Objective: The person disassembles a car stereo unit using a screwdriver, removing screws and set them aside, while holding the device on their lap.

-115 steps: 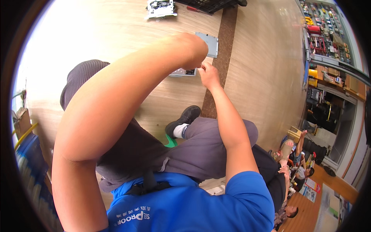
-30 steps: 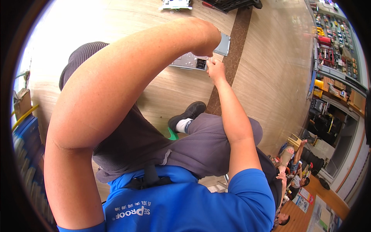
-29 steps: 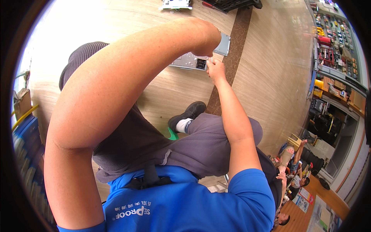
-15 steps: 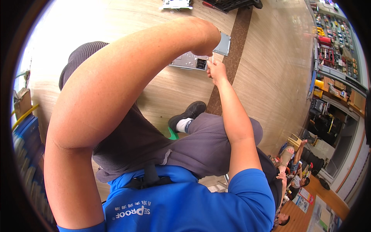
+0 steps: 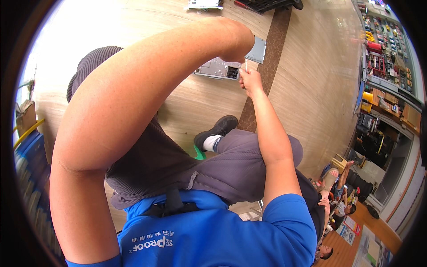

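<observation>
A thin pale rod point(image 5: 246, 66) stands between my two hands, beside a silver metal case point(image 5: 213, 68) on the floor. The fingers of my right hand point(image 5: 251, 82) are pinched around its near end. My left hand point(image 5: 240, 42) reaches over the case from above and bends down at the wrist, closed, with the rod's far end running in under it. Its back hides most of the fingers and whatever they grip. The case has a dark square socket point(image 5: 232, 72) close to my right fingers. A flat grey metal panel point(image 5: 257, 50) shows just past my left hand.
A dark brown strip point(image 5: 268, 71) crosses the tiled floor. At the far edge lie a black plastic tray point(image 5: 262, 4) and a white package point(image 5: 203, 4). A green object point(image 5: 199, 152) is by my shoe point(image 5: 218, 130). Other people sit at the lower right, near stocked shelves point(image 5: 391, 49).
</observation>
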The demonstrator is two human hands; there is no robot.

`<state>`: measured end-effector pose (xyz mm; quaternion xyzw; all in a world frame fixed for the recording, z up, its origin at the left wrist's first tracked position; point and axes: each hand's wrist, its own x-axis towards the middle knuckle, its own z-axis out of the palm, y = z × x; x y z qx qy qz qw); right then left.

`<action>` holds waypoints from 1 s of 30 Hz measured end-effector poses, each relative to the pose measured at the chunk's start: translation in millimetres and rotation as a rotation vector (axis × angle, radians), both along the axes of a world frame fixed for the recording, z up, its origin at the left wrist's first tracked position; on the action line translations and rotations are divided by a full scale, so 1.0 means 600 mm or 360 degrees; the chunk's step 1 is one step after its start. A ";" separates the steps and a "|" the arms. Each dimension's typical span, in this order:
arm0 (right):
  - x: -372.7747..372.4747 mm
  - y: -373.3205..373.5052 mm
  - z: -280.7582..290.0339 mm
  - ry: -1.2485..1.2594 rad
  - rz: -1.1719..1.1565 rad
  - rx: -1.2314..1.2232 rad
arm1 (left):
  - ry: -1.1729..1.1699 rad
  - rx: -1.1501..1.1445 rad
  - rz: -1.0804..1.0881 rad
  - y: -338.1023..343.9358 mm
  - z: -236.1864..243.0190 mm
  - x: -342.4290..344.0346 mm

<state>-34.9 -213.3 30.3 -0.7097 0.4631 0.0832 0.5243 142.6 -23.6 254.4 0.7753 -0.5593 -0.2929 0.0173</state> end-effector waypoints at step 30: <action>-0.056 -0.008 0.263 -0.0068 0.0593 -0.1117 | 0.0019 0.0014 -0.0001 -0.007 -0.010 -0.003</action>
